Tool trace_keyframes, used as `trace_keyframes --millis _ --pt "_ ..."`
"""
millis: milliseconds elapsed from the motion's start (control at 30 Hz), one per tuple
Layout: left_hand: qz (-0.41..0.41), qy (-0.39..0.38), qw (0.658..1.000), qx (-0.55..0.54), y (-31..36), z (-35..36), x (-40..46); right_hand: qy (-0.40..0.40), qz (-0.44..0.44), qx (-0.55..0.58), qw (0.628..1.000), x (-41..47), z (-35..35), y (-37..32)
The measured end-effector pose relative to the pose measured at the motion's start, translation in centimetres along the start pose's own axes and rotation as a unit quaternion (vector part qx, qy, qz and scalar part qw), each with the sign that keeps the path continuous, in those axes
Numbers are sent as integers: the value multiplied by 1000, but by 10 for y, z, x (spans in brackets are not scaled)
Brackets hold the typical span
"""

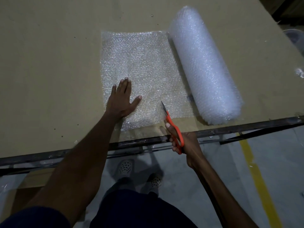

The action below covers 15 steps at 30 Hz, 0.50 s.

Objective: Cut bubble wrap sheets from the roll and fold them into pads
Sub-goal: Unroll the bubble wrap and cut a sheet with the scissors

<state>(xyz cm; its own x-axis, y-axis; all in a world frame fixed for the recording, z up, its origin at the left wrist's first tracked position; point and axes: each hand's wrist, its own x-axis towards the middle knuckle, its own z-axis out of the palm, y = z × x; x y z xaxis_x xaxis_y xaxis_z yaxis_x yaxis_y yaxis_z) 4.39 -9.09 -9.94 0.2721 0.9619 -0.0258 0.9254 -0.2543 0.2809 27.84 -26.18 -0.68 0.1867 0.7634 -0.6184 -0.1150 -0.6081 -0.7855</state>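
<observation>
A thick white roll of bubble wrap (204, 63) lies on the tan table (49, 63), running from far centre to the near right edge. An unrolled sheet (141, 63) stretches flat to its left. My left hand (123, 99) presses flat on the sheet's near left part, fingers straight and spread. My right hand (184, 143) grips orange-handled scissors (172, 125) at the table's near edge. Their blades point away from me into the sheet's near edge, right of my left hand.
The table's dark metal front edge (246, 127) runs across the view just under my right hand. Below it are the grey floor, a yellow floor line (261, 178) and my feet. A small scrap of wrap (298, 73) lies at the table's far right.
</observation>
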Motion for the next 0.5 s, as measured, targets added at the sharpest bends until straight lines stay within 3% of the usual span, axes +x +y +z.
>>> trace_keyframes --millis 500 --pt "5 8 1000 0 1 -1 -1 9 6 8 1000 10 6 -3"
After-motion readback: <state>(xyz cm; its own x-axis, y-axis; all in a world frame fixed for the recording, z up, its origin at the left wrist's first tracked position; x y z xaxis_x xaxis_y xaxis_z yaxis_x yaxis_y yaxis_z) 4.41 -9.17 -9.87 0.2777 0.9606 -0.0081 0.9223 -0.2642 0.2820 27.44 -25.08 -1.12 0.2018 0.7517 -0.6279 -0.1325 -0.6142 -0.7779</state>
